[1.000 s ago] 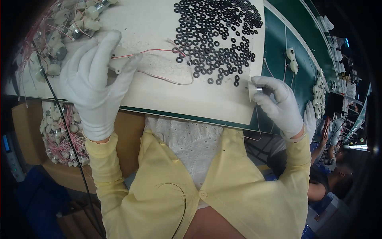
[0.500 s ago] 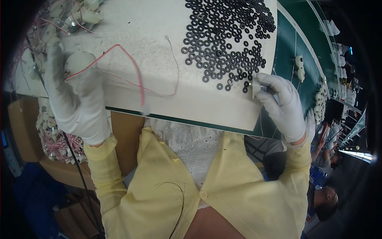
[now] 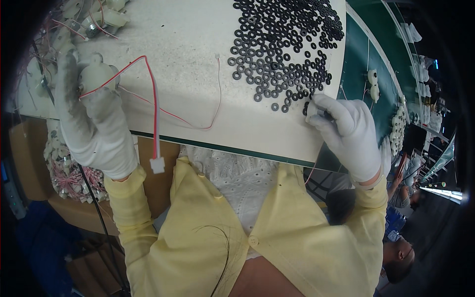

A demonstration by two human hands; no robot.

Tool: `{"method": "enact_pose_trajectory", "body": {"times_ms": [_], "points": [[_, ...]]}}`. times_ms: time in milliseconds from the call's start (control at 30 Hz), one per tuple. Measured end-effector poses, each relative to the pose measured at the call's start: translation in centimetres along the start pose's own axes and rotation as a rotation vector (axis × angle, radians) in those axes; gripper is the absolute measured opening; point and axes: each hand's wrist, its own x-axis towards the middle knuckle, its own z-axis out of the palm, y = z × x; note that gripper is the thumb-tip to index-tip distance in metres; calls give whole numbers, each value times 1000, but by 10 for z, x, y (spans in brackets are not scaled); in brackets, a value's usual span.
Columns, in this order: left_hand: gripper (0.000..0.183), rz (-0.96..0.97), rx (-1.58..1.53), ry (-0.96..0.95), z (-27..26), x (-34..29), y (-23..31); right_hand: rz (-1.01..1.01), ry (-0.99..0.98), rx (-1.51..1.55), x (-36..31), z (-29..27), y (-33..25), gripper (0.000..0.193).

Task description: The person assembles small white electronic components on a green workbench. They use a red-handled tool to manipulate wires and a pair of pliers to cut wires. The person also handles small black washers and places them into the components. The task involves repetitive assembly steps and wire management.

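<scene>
My left hand, in a white glove, has its fingers around a round white plastic motor unit at the left of the white table. From this unit a red-and-white wire pair hangs over the table edge, ending in a white plug. My gloved right hand pinches a small white part, mostly hidden by the fingers, at the table's right front corner. A thin pink wire dangles below that hand. Just beyond its fingertips lie the nearest of many small black gear rings.
More white motor units with wires pile up at the far left. A cardboard box holding wired units stands below left. On the green surface at right lie white units. Other people sit farther right.
My right hand has moved slightly left, its white part now closer to the black gear rings. The hanging wire and plug have swung left and down. My left hand stays almost still.
</scene>
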Motion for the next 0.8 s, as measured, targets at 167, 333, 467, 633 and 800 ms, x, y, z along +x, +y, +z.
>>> {"method": "enact_pose_trajectory", "body": {"times_ms": [167, 333, 467, 633, 800], "points": [[52, 90, 85, -32, -4, -1, -2, -3, -114, -111, -5, -16, -6, 31], [49, 50, 53, -20, -2, -2, -1, -11, -181, -121, -2, -19, -4, 29], [48, 49, 18, -10, -1, -3, -3, 7, -206, -124, -2, -17, -5, 27], [47, 140, 92, -53, -7, 1, -7, 220, 14, 165, -22, 12, 19, 15], [43, 41, 42, -45, -5, -4, -3, 336, 195, -74, -61, 30, 39, 15]]}}
